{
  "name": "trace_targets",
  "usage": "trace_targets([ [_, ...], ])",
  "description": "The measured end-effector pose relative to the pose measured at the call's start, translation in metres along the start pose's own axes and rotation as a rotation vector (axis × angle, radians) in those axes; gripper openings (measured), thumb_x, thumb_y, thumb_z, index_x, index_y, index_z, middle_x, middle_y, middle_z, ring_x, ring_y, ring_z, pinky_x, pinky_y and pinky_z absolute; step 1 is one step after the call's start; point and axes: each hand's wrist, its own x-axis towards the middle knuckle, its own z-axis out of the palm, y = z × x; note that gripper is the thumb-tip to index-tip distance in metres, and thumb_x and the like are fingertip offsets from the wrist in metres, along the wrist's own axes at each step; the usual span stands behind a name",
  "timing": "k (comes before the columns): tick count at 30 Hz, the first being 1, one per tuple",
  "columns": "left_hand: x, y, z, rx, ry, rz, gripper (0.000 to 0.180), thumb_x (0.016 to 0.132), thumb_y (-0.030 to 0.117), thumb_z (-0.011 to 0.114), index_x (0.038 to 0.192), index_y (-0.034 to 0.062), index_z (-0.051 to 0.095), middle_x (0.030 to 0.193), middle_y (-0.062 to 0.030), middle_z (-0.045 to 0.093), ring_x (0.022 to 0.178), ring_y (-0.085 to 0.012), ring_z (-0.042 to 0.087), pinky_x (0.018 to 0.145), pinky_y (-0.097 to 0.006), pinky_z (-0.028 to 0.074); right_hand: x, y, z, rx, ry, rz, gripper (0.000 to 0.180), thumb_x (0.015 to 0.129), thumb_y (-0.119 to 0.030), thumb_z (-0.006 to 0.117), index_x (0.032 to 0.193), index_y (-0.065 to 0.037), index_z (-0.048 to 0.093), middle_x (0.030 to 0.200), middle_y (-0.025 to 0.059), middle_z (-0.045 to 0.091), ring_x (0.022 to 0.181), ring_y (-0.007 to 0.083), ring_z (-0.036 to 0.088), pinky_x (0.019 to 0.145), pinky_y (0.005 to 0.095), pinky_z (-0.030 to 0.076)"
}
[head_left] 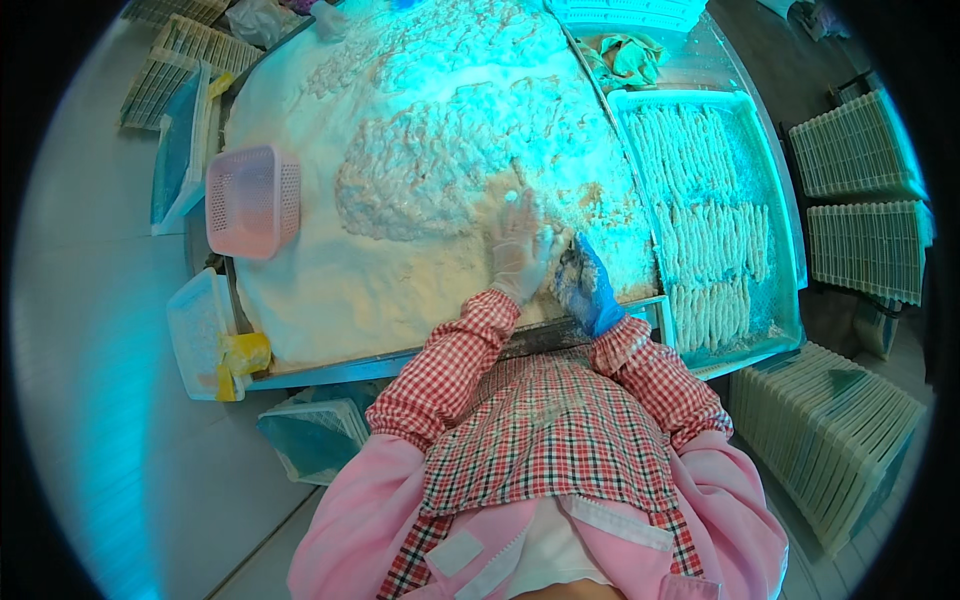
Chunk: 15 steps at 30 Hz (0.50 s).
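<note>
A broad bed of white flour [330,310] fills the framed table before me, with a heap of floured pieces [400,180] in its middle. My left hand [520,250], in a thin whitish glove, lies with its fingers stretched forward at the heap's near edge. Just right of it is my right hand [588,285], in a blue glove caked with flour, its fingers curled inward. Whatever lies in those fingers is too floury to make out. Beside the table, a white tray [785,290] bears rows of floured strips [710,240].
A pink perforated basket [252,200] stands on the flour at the left. Stacked slatted trays [825,430] stand at the right, with more stacks [865,250] beyond. A crumpled cloth [625,60] lies behind the strip tray. Yellow tape [243,355] marks the table's near left corner.
</note>
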Motion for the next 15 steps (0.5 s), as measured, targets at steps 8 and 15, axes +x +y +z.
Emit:
trace_targets([
  [8,-0.019,-0.015,0.005,-0.453,-0.119,-0.564,0.052,0.093,0.027,0.050,0.140,0.0065,0.039,0.141,-0.0134,0.041,0.121,-0.0348,0.045,0.102,-0.048,0.034,0.009,0.000,0.009,-0.402,0.219,-0.107,0.035,0.099,-0.042,0.043,0.098,-0.010,0.056,0.064,-0.0065,0.046,0.050,0.0068,0.036,0.046,0.0236,0.031],
  [15,-0.023,0.047,0.010,-0.431,0.169,-0.075,0.048,0.098,0.020,0.038,0.145,0.0121,0.033,0.153,-0.0090,0.026,0.140,-0.0306,0.024,0.117,-0.043,0.011,0.012,0.023,0.009,-0.150,0.072,0.037,0.041,0.100,-0.033,0.038,0.131,-0.006,0.038,0.115,0.0072,0.046,0.095,0.0159,0.043,0.079,0.0309,0.035],
])
